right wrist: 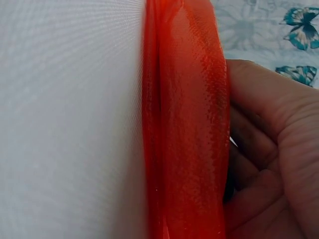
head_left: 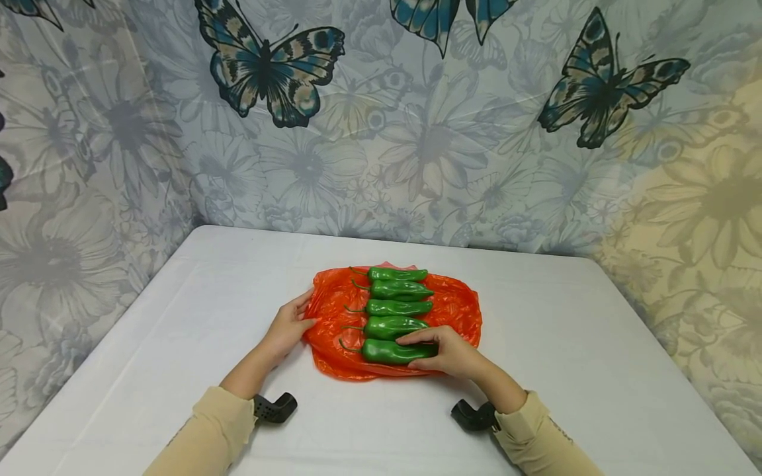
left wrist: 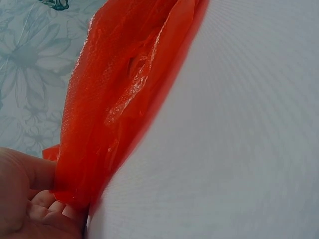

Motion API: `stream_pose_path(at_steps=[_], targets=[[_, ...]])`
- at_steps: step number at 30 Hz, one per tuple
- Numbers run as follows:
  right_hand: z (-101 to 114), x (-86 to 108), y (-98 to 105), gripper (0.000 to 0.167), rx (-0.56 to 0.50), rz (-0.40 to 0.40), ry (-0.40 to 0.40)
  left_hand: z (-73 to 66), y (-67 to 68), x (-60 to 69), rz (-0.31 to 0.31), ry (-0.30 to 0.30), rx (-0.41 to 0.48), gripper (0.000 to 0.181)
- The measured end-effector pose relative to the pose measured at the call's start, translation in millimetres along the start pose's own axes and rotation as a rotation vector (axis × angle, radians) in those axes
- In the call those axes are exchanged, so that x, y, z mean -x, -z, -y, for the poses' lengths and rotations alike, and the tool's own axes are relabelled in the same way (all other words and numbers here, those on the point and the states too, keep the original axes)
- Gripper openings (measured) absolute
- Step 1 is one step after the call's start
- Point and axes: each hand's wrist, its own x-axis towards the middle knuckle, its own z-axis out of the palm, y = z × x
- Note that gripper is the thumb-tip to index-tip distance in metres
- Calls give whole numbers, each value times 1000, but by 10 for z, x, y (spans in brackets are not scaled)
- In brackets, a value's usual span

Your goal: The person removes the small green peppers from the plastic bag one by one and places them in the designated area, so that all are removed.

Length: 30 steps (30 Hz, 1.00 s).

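Note:
Several long green peppers (head_left: 397, 308) lie side by side in a column on a flattened red plastic bag (head_left: 338, 291), their thin stems to the left. My left hand (head_left: 290, 325) pinches the bag's left edge; in the left wrist view, the thumb of that hand (left wrist: 25, 189) lies against the red plastic. My right hand (head_left: 449, 352) holds the nearest pepper (head_left: 387, 352) by its right end, thumb on the near side and fingers on the far side. In the right wrist view, the bag's raised edge (right wrist: 192, 119) hides the pepper from sight.
The bag rests on a white table (head_left: 571, 370) whose back edge meets a wall covering (head_left: 405, 132) printed with flowers and butterflies. A black device is strapped at each wrist, close above the tabletop.

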Motion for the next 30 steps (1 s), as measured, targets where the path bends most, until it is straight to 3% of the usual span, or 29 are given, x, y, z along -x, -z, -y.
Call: stream_pose_path(at_steps=[14, 30], targets=[[35, 5, -18, 36, 62, -11, -36, 12, 5, -16, 2, -1, -3, 67], [108, 20, 22, 35, 108, -43, -6, 5, 6, -7, 5, 0, -9, 68]])
